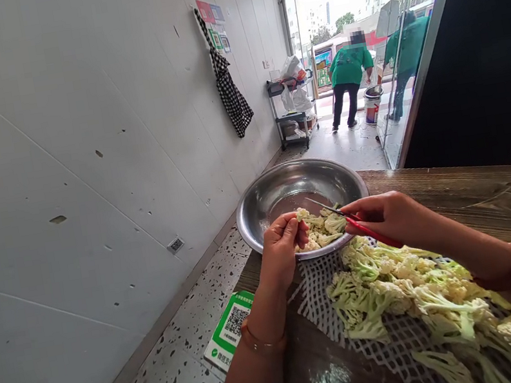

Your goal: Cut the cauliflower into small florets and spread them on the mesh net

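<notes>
My left hand [280, 244] pinches a small cauliflower floret [303, 213] over the near side of a wide steel basin [246, 216]. In my right hand [389, 211] is a pair of scissors [368, 231] with red handles, its dark blades pointing left toward the floret. The blades look slightly parted and stand a little apart from the floret. Cut cauliflower pieces [323, 227] lie in the basin below both hands. Beneath my right forearm, a heap of cauliflower [399, 288] spreads over a white mesh [320, 301] on the table.
The dark wooden table [473, 201] carries the basin. A green QR-code sign [232, 326] is at its left edge. Beyond stand a cart [292, 117] with bags, a person in a green shirt [348, 71], a bucket [373, 108] and a glass door [405, 75]. A checked cloth [229, 91] hangs on the wall.
</notes>
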### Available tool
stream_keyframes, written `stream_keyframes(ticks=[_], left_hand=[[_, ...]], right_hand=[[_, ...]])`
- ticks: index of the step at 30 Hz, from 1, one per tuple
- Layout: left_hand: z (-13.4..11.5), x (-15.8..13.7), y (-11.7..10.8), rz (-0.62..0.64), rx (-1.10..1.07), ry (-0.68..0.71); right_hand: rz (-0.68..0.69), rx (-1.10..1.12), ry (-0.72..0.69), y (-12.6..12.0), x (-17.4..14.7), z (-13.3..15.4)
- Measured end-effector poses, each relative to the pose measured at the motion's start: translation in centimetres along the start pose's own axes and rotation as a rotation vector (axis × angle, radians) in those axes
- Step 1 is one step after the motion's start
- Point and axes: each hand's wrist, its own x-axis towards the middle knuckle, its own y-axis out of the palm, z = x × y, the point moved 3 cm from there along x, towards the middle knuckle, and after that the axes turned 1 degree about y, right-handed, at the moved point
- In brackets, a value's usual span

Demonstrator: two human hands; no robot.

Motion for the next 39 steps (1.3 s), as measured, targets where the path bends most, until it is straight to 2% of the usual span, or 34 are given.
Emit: stream_keyframes(ticks=[3,6,13,17,24,28,31,34,37,39], left_hand=[[-0.2,0.0,0.1,0.035,-0.025,0.001],[-0.3,-0.1,0.3,0.036,-0.053,-0.01],[-0.5,-0.4,0.5,0.011,-0.045,-0.025],[-0.6,-0.6,0.5,0.011,0.022,0.02],[-0.7,-0.8,0.8,-0.054,0.253,0.144],[-1.2,-1.1,1.4,-0.025,0.399,0.258],[-1.7,-1.7,2.1,0.001,0.52,0.361],[-1.6,-2.5,3.4,0.109,0.647,0.465],[-0.7,-3.5,5.0,0.301,0.728,0.557],[0.1,-4.0,5.9,0.404,0.758,0.606]], right_hand=[[0.0,0.05,0.014,-0.3,-0.2,-0.4],[-0.049,-0.051,0.006,-0.7,-0.7,-0.5],[-0.153,-0.271,-0.126,-1.5,-2.1,0.3],[-0.193,-0.321,-0.115,-2.2,-3.1,-0.4],[-0.214,-0.23,0.164,-4.6,-6.7,-3.9],[-0.384,-0.209,0.283,-6.8,-9.7,-4.9],[-0.463,-0.19,0.37,-7.9,-12.2,-5.0],[-0.566,-0.25,0.474,-8.5,-15.0,-4.7],[-0.74,-0.317,0.551,-8.5,-17.9,-4.6],[-0.844,-0.24,0.588,-8.3,-19.4,-4.8]])
